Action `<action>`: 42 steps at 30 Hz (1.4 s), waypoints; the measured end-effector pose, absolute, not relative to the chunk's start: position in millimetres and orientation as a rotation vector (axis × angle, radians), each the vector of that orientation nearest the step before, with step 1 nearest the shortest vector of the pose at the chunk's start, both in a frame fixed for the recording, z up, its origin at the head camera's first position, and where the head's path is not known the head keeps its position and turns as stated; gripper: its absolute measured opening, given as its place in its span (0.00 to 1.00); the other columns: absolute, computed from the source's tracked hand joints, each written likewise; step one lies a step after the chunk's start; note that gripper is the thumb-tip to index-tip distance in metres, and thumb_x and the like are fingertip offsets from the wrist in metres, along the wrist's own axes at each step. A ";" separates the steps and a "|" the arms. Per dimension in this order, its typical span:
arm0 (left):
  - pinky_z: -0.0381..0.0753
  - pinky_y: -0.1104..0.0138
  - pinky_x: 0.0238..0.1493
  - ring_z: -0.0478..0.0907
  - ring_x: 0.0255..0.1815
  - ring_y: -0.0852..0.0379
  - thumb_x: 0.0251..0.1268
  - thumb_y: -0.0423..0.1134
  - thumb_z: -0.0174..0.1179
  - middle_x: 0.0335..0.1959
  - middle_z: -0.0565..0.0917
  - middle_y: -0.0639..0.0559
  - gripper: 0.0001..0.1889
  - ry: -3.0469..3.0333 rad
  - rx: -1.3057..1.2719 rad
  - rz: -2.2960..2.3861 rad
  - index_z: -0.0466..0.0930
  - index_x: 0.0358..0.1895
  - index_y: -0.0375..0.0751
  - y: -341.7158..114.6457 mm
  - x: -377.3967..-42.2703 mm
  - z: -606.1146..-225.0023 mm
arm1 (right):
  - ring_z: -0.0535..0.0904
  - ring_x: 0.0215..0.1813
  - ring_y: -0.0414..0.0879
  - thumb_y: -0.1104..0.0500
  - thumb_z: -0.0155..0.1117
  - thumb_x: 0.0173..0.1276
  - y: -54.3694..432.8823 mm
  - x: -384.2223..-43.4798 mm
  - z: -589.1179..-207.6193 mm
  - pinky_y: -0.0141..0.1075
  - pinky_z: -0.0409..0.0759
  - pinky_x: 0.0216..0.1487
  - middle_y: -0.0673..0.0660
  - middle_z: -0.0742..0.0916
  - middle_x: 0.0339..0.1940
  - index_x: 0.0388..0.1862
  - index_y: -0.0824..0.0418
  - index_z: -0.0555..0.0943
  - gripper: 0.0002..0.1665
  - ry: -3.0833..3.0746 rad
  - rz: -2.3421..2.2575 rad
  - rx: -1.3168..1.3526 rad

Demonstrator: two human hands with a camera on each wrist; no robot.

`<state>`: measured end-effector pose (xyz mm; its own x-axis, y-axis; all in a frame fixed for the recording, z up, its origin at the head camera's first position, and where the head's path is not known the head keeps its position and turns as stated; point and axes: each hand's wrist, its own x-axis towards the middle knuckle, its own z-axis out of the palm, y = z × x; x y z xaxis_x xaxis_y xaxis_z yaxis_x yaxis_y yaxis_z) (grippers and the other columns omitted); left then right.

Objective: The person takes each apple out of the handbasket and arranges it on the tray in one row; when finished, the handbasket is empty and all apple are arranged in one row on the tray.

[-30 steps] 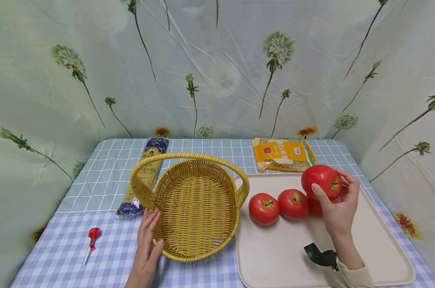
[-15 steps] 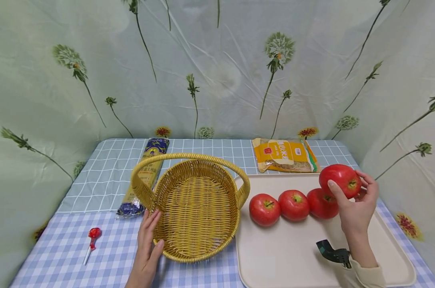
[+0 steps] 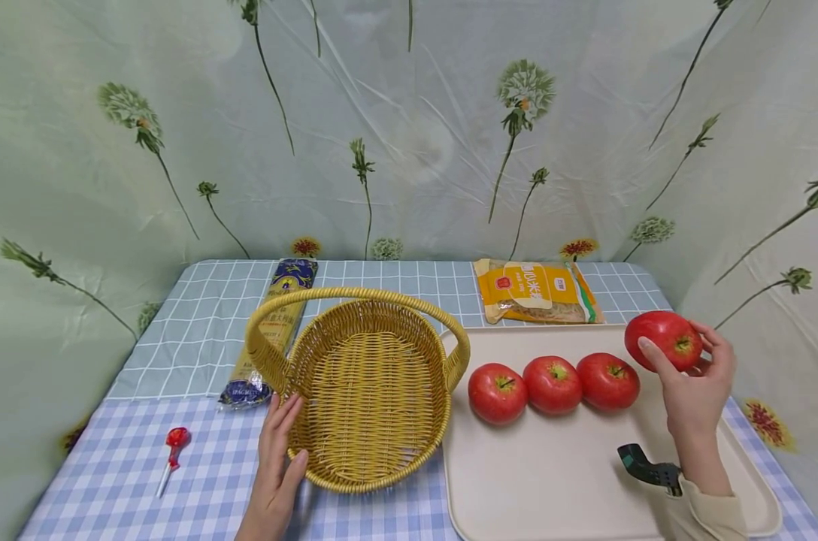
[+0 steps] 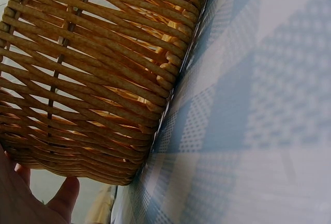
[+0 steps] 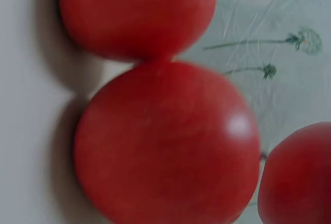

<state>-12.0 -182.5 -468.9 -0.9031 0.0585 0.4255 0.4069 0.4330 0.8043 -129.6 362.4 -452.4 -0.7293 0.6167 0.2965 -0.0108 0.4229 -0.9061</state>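
My right hand (image 3: 700,383) grips a red apple (image 3: 662,342), thumb on its near side, held above the right part of a cream tray (image 3: 551,481). Left of it, three more red apples lie in a row on the tray: one by the basket (image 3: 497,394), one in the middle (image 3: 552,385) and one at the right end (image 3: 608,382). Two apples, one of them large (image 5: 165,146), fill much of the right wrist view. My left hand (image 3: 274,466) rests with extended fingers against the left side of a yellow wicker basket (image 3: 365,406); its thumb (image 4: 64,198) shows below the weave.
A spaghetti packet (image 3: 274,330) lies behind the basket's left side. A red lollipop (image 3: 175,443) is on the checked cloth at left. Behind the tray lies an orange food packet (image 3: 534,291). The basket's arched handle (image 3: 355,291) stands up, and a patterned curtain (image 3: 409,135) closes off the back.
My right hand has moved to the right with the apple, away from over the right-end apple, which shows in full now. The left hand and the basket have stayed put.
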 end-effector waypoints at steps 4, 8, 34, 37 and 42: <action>0.31 0.68 0.68 0.31 0.73 0.38 0.63 0.20 0.44 0.72 0.52 0.36 0.32 -2.360 -0.396 -1.466 0.53 0.72 0.31 -181.9 -11.7 -468.8 | 0.65 0.57 0.39 0.50 0.76 0.52 383.7 -136.3 -468.9 0.21 0.72 0.38 0.44 0.69 0.63 0.66 0.39 0.68 0.42 -2.068 1.347 -0.567; 0.30 0.68 0.68 0.31 0.73 0.38 0.64 0.20 0.44 0.72 0.52 0.36 0.32 -2.361 -0.394 -1.464 0.53 0.72 0.31 -181.9 -11.4 -469.4 | 0.63 0.58 0.37 0.48 0.75 0.53 388.0 -136.2 -471.7 0.19 0.71 0.37 0.44 0.67 0.64 0.66 0.38 0.68 0.41 -2.081 1.358 -0.631; 0.30 0.68 0.68 0.29 0.73 0.38 0.64 0.20 0.44 0.72 0.51 0.35 0.32 -2.349 -0.406 -1.502 0.52 0.73 0.32 -182.1 -11.5 -469.3 | 0.51 0.72 0.48 0.46 0.64 0.64 347.4 -113.9 -433.0 0.47 0.64 0.64 0.56 0.57 0.71 0.72 0.43 0.61 0.39 -2.251 1.432 -0.919; 0.30 0.68 0.68 0.29 0.73 0.39 0.64 0.20 0.44 0.72 0.51 0.36 0.32 -2.349 -0.404 -1.504 0.52 0.73 0.32 -182.0 -11.5 -469.2 | 0.50 0.72 0.48 0.46 0.64 0.63 349.2 -114.1 -433.9 0.46 0.64 0.64 0.57 0.57 0.71 0.72 0.43 0.62 0.39 -2.261 1.433 -0.918; 0.30 0.67 0.68 0.29 0.74 0.41 0.64 0.20 0.44 0.72 0.51 0.36 0.32 -2.353 -0.393 -1.502 0.52 0.73 0.32 -181.7 -11.4 -468.7 | 0.50 0.72 0.49 0.46 0.63 0.64 349.6 -114.0 -435.0 0.47 0.64 0.64 0.57 0.57 0.71 0.73 0.44 0.61 0.39 -2.283 1.420 -0.933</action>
